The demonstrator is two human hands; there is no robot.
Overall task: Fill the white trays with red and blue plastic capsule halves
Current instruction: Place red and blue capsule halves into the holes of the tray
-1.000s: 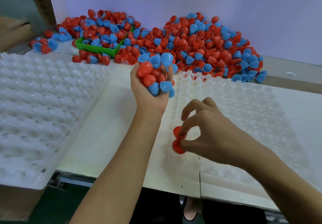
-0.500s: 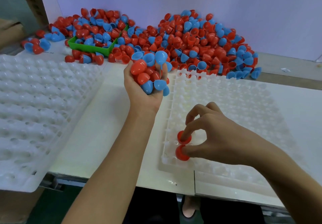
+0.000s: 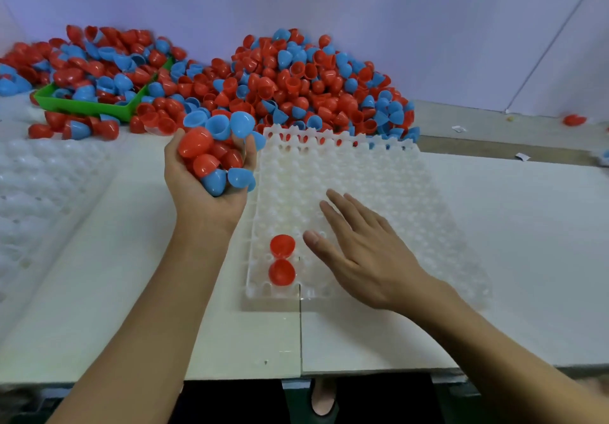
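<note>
Head view. Right hand (image 3: 359,252) has let go since half a second ago: then it pinched a red half over the tray, now it lies flat, fingers straight, empty, just right of two seated halves. Two red halves (image 3: 281,258) sit open side up in adjoining wells at the near-left corner of the centre tray (image 3: 379,192), one behind the other. Judgement: second placement done; the tray is otherwise unfilled, so the task has barely begun. Left hand (image 3: 211,173) unchanged, palm up, fingers curled round a heap of red and blue halves (image 3: 217,150), held over the counter (image 3: 115,258) at the tray's far-left corner; likely the feed stock for the next wells. Materials: halves are glossy, thin-walled, smooth plastic domes, hollow, round-rimmed. Tray is white, translucent moulded sheet with a regular grid of shallow cups and a scalloped far edge. A second tray (image 3: 43,199) of the same kind lies at left, no halves visible in it. Loose pile (image 3: 313,84) of halves at far centre, touching the tray's far edge; green bin (image 3: 89,107) at far left, overfull.
</note>
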